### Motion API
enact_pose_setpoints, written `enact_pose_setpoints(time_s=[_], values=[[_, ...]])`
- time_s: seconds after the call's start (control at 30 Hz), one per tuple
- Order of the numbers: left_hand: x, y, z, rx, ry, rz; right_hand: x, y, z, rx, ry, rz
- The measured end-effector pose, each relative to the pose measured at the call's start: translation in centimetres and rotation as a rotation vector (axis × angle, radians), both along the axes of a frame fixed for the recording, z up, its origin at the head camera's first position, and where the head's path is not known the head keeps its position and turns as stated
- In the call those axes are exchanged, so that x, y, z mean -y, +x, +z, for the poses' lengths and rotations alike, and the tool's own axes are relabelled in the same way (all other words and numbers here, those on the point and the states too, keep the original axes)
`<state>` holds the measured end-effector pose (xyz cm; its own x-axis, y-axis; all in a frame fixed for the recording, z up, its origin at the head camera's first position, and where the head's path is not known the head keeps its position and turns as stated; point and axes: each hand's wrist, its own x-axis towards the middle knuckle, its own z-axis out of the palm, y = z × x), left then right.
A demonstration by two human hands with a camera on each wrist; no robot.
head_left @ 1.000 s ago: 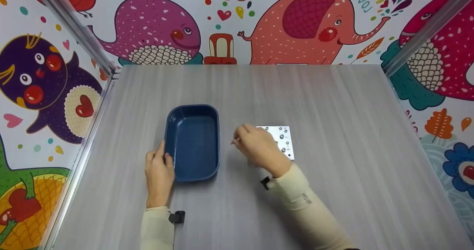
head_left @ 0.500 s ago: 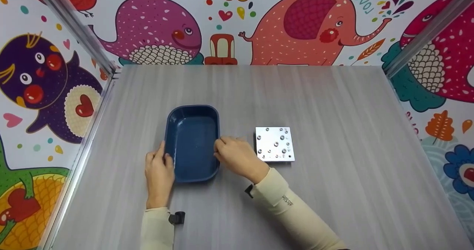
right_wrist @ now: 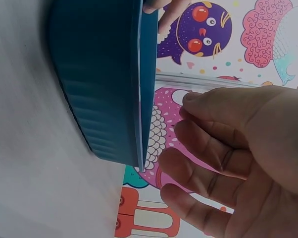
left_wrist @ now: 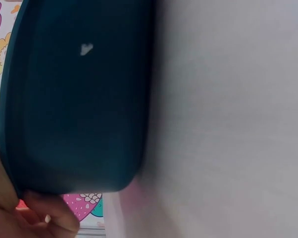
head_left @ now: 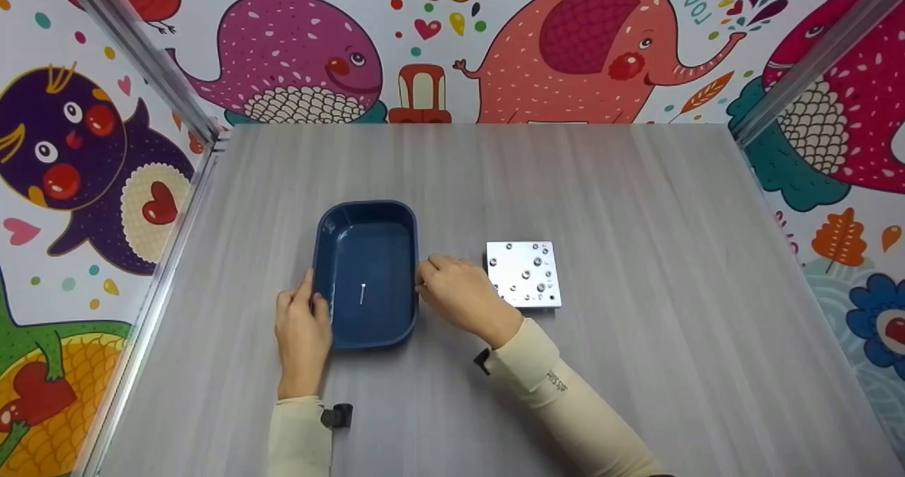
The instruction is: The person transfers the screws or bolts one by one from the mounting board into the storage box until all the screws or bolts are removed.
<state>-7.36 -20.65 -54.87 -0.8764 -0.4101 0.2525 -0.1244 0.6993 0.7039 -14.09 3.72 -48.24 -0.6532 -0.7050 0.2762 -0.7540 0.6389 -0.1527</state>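
A blue rectangular tray (head_left: 375,251) sits on the table, left of the middle. A small silver screw (head_left: 363,293) lies on its floor, appearing as a pale blurred speck in the left wrist view. My left hand (head_left: 302,336) holds the tray's left wall at the rim, thumb on the inner side. Just off the right rim is my right hand (head_left: 466,297); in the right wrist view this hand (right_wrist: 238,158) has loosely bent fingers and nothing between them. A square metal plate (head_left: 524,274) with several screws set in it lies right of the right hand.
The grey wood-grain table (head_left: 636,364) extends around the tray and plate. Printed cartoon panels (head_left: 565,46) stand at the back and sides, with metal rails (head_left: 170,88) at the corners.
My right hand moved left from beside the metal plate to the tray, then drew back slightly. The screw now shows in the tray. My left hand stayed put.
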Motion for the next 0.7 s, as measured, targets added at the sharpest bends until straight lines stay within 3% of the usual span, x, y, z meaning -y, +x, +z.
enact_pose_setpoints(time_s=[0.37,0.7], values=[[0.1,0.0,0.0,0.007,0.013,-0.001,-1.2,-0.5,0.1,0.015,-0.011,-0.021],[0.0,0.0,0.1,0.023,0.031,0.009,-3.9,-1.5,0.2,0.034,-0.055,-0.081]])
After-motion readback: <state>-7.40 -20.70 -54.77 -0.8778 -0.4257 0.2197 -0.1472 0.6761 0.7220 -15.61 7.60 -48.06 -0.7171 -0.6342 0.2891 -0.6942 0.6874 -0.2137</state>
